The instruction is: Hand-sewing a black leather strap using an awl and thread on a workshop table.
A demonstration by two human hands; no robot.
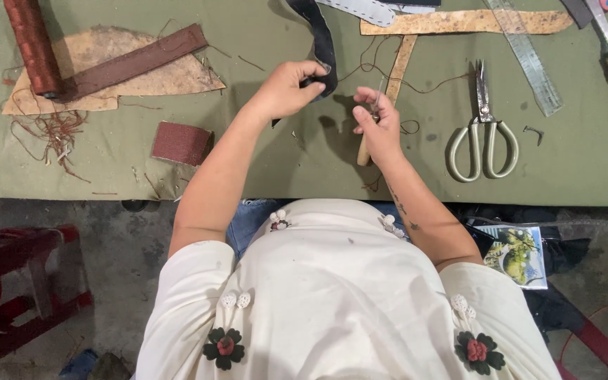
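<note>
The long dark leather strap (321, 42) lies over the green-covered bench (283, 162), its near end pinched in the left hand (286, 88). Just right of the strap, the right hand (380, 127) closes around a wooden-handled awl (364, 149); grey-handled shears (483, 134) lie further right.

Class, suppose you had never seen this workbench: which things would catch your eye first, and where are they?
At the centre, the left hand pinches a dark leather strap while the right hand grips a wooden-handled tool over the green table cover. To the right lie pale-handled scissors; a spool of reddish-brown thread rests at far left.
</note>
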